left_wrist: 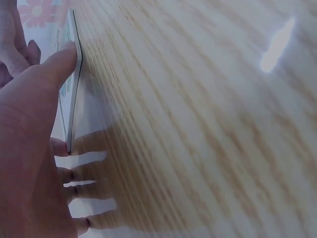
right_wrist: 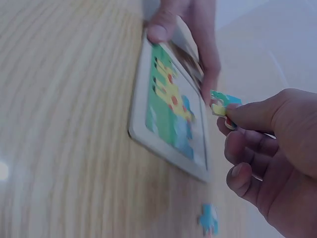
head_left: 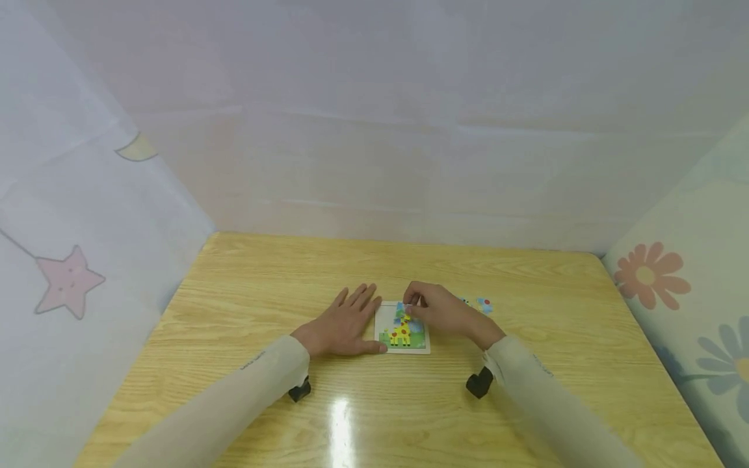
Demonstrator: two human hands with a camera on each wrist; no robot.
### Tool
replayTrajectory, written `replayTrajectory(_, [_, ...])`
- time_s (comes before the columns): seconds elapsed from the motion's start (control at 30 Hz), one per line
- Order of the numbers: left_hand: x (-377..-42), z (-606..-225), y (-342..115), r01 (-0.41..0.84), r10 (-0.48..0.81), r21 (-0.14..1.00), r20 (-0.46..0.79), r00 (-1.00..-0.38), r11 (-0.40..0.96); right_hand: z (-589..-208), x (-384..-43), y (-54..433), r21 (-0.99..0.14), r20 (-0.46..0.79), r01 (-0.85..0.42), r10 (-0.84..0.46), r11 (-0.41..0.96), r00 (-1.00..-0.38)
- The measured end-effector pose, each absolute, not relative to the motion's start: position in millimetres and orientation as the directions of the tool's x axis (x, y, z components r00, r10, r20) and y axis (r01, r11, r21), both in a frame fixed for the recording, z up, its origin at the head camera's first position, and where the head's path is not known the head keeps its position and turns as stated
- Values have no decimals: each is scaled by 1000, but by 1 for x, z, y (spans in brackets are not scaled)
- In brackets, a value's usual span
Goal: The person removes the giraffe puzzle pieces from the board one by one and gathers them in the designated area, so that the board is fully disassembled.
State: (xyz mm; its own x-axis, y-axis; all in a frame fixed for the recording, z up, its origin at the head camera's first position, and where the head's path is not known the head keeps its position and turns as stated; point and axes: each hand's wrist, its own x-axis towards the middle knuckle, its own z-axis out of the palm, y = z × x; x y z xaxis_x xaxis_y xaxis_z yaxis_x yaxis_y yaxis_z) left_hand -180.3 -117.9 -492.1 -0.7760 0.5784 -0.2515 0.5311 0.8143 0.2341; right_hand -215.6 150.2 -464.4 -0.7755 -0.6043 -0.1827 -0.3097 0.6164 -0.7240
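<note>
A giraffe jigsaw puzzle in a white-rimmed tray point(head_left: 400, 351) lies on the table, its lower part filled with green and yellow pieces. My right hand point(head_left: 440, 312) pinches a puzzle piece point(right_wrist: 221, 103) between thumb and fingers over the tray's upper part; it shows green, blue and yellow. The left hand point(head_left: 345, 325) lies spread flat at the tray's left side. Its thumb point(left_wrist: 63, 59) rests on the tray's near rim, and the other fingers touch the table beside the frame.
Loose puzzle pieces point(head_left: 484, 305) lie on the wooden table point(head_left: 281, 273) to the right of the tray, partly behind the right hand. Pale cloth walls point(head_left: 374, 162) stand around the table's back and sides. A black wrist device point(head_left: 480, 382) hangs below the right sleeve.
</note>
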Motion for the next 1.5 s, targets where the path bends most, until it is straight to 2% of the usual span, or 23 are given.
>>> replayTrajectory(0.37, [-182,-494,-120,538,592,256,-250,-766,803,-466,-212,208,-679,-173,-311,-558,664,-812])
replayTrajectory(0.83, [-181,-495,-119,535,593,266,-245,-767,802,-476,-204,230,-664,-220,-299,-562,685,-797])
replayTrajectory(1.13, [-181,-497,-120,532,590,268,-245,-769,804,-479,-206,227,-667,-182,-313,-556,676,-811])
replayTrajectory(1.5, [-181,-495,-119,533,587,257,-237,-774,806,-474,-208,187,-634,-159,-381,-595,673,-787])
